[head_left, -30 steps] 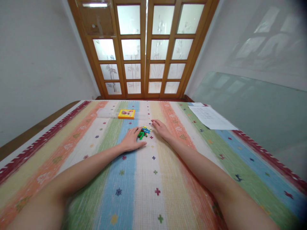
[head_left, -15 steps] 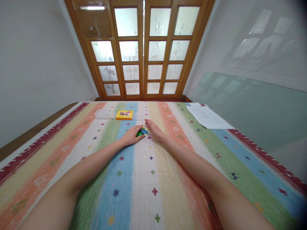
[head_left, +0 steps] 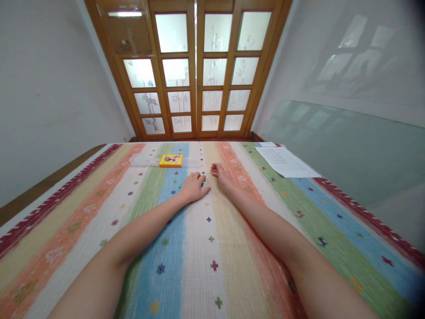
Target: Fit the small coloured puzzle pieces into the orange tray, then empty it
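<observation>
My left hand point(head_left: 193, 187) lies palm down over a small pile of colourful pieces point(head_left: 203, 183), fingers spread and mostly covering them. A little blue and yellow shows past its fingertips, and a speck of green shows at its left side. To the right, my right hand point(head_left: 221, 174) rests on its edge on the cloth, fingers extended towards the left, with nothing visible in it. A gap of bare cloth separates the two hands.
A yellow box point(head_left: 171, 161) with a picture on top lies beyond my left hand, on a translucent plastic sheet point(head_left: 142, 161). White printed paper point(head_left: 287, 162) is at the far right of the striped tablecloth point(head_left: 195, 266). Wooden glazed doors stand behind the table.
My left hand has moved right over the pieces, which are now mostly hidden. My right hand has shifted slightly right, away from them.
</observation>
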Tool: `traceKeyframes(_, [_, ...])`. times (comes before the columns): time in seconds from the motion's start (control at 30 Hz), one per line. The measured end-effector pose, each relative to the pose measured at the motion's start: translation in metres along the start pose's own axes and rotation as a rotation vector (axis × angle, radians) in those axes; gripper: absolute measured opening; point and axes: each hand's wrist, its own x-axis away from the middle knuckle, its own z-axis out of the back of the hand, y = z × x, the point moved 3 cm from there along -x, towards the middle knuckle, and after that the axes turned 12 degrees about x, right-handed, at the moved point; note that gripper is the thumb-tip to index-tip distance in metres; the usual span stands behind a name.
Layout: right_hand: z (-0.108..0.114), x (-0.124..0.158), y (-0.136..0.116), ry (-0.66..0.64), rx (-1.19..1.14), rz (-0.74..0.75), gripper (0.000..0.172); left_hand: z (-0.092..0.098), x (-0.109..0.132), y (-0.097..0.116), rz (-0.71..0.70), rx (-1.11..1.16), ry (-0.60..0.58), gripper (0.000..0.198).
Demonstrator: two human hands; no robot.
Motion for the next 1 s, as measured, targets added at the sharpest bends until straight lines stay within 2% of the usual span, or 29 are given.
traceKeyframes(0.17, [-0.003, 0.003, -0.001, -0.015, 0.055, 0.027, 0.055, -0.003, -0.012, 0.003, 0.055, -0.063, 0.02, 0.039])
traceKeyframes(0.47, [-0.002, 0.004, -0.002, -0.023, 0.051, 0.035, 0.052, -0.009, -0.023, 0.014, 0.049, -0.131, 0.011, 0.025])
traceKeyframes(0.7, [-0.002, 0.005, -0.004, -0.018, 0.006, 0.039, 0.046, -0.01, -0.028, 0.016, 0.093, -0.12, 0.024, 0.027])
traceKeyframes(0.9, [-0.002, 0.005, -0.002, 0.001, -0.049, 0.041, 0.047, -0.006, -0.031, 0.019, 0.121, -0.223, 0.076, 0.029])
traceKeyframes(1.0, [-0.003, 0.004, -0.001, -0.006, -0.058, 0.04, 0.048, -0.006, -0.031, 0.016, 0.177, -0.233, 0.052, 0.029])
